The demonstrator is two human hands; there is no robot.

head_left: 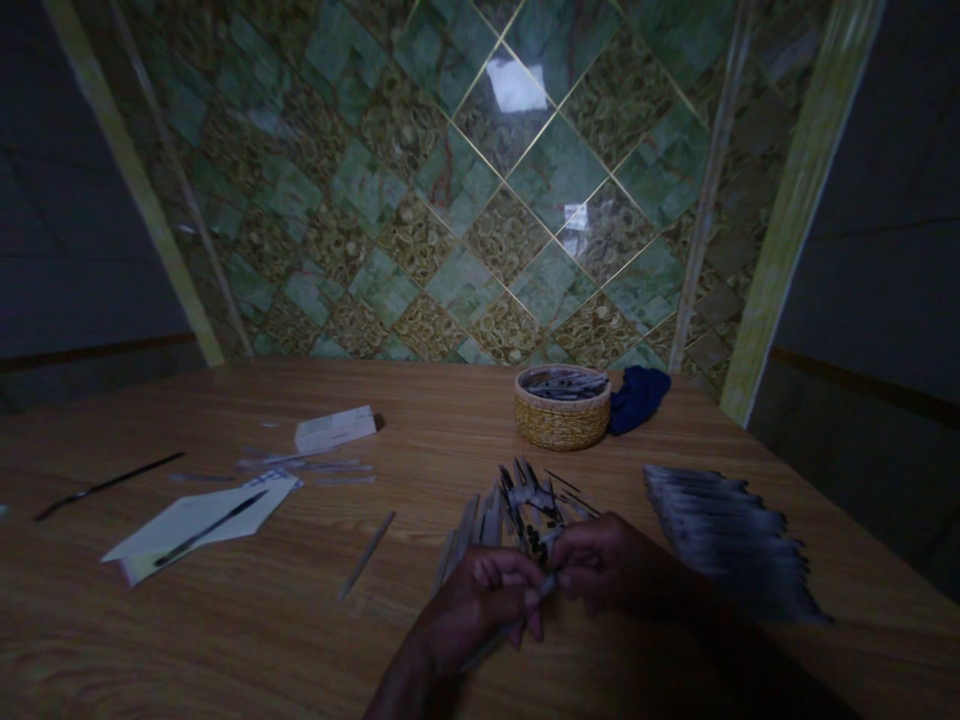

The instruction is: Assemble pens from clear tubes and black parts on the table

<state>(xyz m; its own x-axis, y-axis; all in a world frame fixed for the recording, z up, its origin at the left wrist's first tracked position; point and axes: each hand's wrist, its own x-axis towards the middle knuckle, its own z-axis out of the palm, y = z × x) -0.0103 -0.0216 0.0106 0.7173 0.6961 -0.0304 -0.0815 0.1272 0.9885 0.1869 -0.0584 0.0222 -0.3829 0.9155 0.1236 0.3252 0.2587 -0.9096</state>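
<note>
My left hand (480, 610) is closed around a thin pale tube that looks like a pen barrel (547, 586), its tail slanting down under the palm. At the barrel's upper end, the fingers of my right hand (607, 562) are pinched together; the small part between them is too dark and blurred to name. Just beyond both hands lie a heap of dark and pale pen parts (536, 500) and a row of pale barrels (472, 525). To the right of my right hand lies a wide row of pens (724, 530), side by side.
A woven basket (562, 424) full of pens stands at the back, beside a dark blue cloth (639, 398). At left are a white box (335, 429), clear strips (315, 463), folded paper (180, 525) bearing a pen (214, 527), and a black strip (109, 486). A single barrel (366, 556) lies apart.
</note>
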